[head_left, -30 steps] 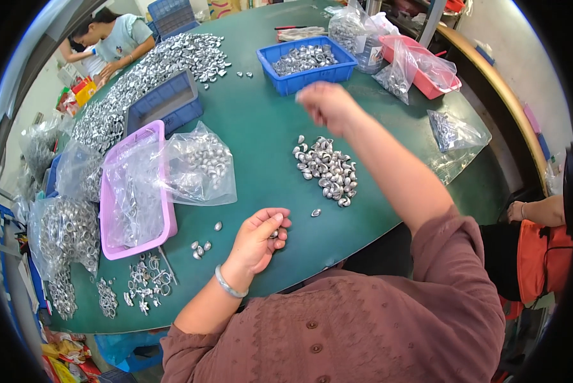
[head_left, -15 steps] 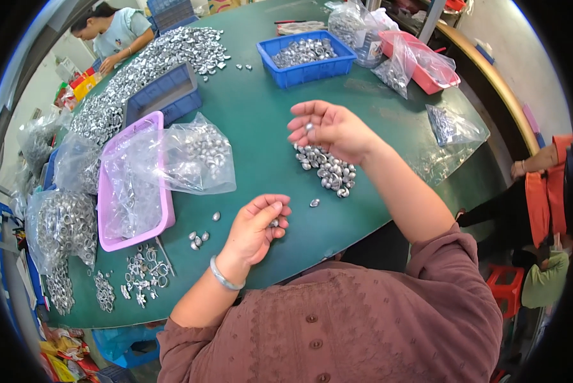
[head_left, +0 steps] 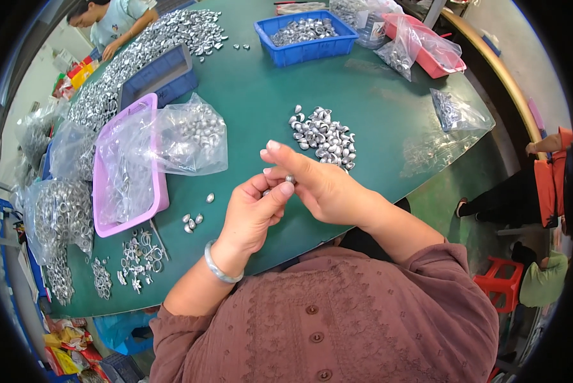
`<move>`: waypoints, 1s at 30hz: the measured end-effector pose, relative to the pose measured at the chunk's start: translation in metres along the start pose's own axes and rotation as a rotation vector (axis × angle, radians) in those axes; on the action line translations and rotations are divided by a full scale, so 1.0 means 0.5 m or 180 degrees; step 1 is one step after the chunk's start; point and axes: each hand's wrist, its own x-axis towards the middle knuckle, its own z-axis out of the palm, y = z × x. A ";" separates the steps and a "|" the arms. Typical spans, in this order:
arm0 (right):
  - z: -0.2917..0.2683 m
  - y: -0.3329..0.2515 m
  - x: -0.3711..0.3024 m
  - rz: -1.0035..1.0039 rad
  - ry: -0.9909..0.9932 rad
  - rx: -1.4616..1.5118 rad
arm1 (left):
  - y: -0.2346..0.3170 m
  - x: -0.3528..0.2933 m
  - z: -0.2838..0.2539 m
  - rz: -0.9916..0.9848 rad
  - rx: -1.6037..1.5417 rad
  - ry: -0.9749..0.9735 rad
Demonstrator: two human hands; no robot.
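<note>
My left hand [head_left: 251,214] and my right hand [head_left: 331,191] meet over the near part of the table. A small silver-grey, rounded metal piece [head_left: 289,179] shows between my left thumb tip and the right hand's fingers. The left hand is closed, its fingers curled, with a bit of another silver piece [head_left: 267,192] glinting in them. My right hand lies across it, fingers reaching left and its thumb mostly hidden. Beyond the hands lies a pile of shell-like silver pieces [head_left: 328,137]. Several loose ones [head_left: 192,223] rest left of my left hand.
At left stand a purple tray [head_left: 164,201] and a clear bag of metal pieces [head_left: 197,137], with rings and small castings [head_left: 139,258] nearer. Farther off are blue bins [head_left: 286,56], a red bin [head_left: 446,67] and a big heap [head_left: 171,41]. A co-worker [head_left: 117,25] sits far left.
My right hand has come down and left from over the pile to my left hand, carrying a piece. The pile is now uncovered. The whole view has shifted slightly.
</note>
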 end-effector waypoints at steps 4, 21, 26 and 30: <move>0.012 -0.002 0.002 -0.0446 0.0086 -0.0181 | -0.009 -0.002 0.001 0.0129 0.0072 0.0182; 0.025 0.030 -0.039 0.1060 0.0489 0.3144 | -0.024 -0.021 -0.007 0.0759 0.0531 0.0209; 0.021 0.024 -0.042 0.1409 0.0366 0.3157 | -0.018 -0.011 -0.022 0.1651 0.1444 0.0059; 0.017 0.026 -0.045 0.1718 0.0163 0.3066 | -0.012 0.005 -0.034 0.1951 0.2118 -0.0242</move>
